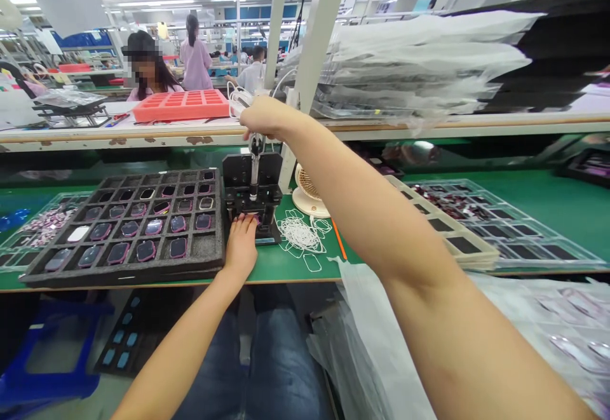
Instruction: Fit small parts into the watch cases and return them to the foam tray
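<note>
My left hand [241, 245] reaches to the base of a black bench press fixture [252, 175], its fingertips on a small pink part [252, 218] seated under the press stem. My right hand [267, 118] is raised above the fixture, at the top of the stem beside a bundle of white cable [237, 100]. Its fingers curl downward, and whatever they hold is hidden. To the left of the fixture lies a black foam tray [31, 274] with several rounded pink and grey parts in its pockets.
A tangle of white loops [300, 236] lies right of the fixture, beside an orange pen [338, 239] and a small fan [307, 194]. Clear plastic trays [524, 232] sit on the green bench. Plastic bags hang at lower right. A co-worker sits beyond the shelf near a red tray [181, 105].
</note>
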`<state>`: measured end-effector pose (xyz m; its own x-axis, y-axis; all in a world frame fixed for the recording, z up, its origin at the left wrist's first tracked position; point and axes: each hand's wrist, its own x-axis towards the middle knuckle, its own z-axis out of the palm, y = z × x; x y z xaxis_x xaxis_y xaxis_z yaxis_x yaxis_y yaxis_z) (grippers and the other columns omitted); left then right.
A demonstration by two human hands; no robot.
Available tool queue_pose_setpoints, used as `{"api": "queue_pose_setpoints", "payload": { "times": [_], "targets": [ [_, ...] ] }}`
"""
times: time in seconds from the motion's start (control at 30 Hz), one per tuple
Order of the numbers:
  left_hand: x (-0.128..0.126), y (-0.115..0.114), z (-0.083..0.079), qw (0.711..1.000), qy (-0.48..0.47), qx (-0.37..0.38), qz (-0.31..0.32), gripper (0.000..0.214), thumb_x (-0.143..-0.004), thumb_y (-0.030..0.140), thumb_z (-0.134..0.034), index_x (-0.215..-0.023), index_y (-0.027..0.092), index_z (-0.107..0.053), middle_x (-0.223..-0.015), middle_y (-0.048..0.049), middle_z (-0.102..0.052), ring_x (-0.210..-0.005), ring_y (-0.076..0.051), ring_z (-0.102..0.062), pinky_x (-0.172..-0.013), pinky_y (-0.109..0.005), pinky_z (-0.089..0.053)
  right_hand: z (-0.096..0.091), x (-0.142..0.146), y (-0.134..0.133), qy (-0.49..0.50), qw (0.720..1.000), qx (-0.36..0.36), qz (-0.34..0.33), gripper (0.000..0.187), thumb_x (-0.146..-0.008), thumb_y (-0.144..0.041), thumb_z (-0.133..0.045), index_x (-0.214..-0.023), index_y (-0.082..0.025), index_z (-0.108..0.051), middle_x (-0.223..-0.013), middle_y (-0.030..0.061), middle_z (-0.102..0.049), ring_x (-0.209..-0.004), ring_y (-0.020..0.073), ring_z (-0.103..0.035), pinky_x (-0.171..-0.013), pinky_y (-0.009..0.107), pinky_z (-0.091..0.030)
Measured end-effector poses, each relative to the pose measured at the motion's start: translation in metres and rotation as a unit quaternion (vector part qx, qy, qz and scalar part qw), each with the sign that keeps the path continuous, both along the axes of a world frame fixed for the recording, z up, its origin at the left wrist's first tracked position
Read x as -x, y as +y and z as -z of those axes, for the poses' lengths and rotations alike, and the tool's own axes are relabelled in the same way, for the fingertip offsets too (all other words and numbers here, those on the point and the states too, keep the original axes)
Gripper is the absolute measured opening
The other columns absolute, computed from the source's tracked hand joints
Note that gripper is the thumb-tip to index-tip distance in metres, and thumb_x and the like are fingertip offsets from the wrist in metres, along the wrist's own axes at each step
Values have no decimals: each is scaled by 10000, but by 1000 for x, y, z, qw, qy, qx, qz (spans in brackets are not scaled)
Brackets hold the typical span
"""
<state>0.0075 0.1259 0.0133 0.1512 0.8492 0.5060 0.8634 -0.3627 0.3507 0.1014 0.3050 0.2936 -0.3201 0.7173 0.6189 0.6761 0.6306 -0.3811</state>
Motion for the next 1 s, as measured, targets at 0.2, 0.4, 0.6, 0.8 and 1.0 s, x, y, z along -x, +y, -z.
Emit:
{"api": "queue_pose_setpoints", "payload": {
  "times": [0.2,0.4,0.6,0.8,1.0],
  "targets": [
    [-2,-52,3,998,-42,-26,26,711,-822,-137,-390,-1459,113,-580,-1607,-191,-542,-1580,-327,-383,-1264,-606,-398,29,-7,-98,84,982,-158,60,297,-1062,-287,-478,-1323,-177,-568,-1170,139,-722,-1095,290,-697,-923,425,-559],
    [28,-151,-20,979,-117,-70,154,477,-937,-28,-467,-1289,220,-673,-1346,-120,-734,-1375,-268,-612,-1143,-492,-516,110,-39,-168,48,964,-259,-40,262,-1065,-227,-526,-1323,-233,-574,-1346,110,-736,-1093,209,-762,-730,262,-542],
    [98,-132,-88,963,90,-14,-254,353,-1036,245,-507,-1290,89,-696,-1161,-236,-718,-1084,-408,-667,-913,-556,-517,108,-50,-186,48,968,-247,6,167,-1042,-256,-570,-1187,-213,-640,-1227,103,-766,-778,169,-729,-599,281,-444],
    [139,-98,-120,939,242,177,-170,454,-1055,434,-468,-1281,146,-737,-1038,-213,-744,-996,-412,-706,-852,-498,-518,135,-52,-220,239,961,119,-72,457,-1099,-562,-407,-836,-232,-582,-661,-6,-552,-609,166,-539,-614,301,-454],
    [168,-83,-110,966,101,218,-99,398,-1000,456,-592,-1266,204,-746,-1123,-147,-729,-1096,-355,-695,-945,-449,-513,197,-69,-227,40,938,342,29,794,-1052,-751,-120,-883,-244,-707,-731,47,-653,-802,256,-646,-813,403,-486]
  ]
}}
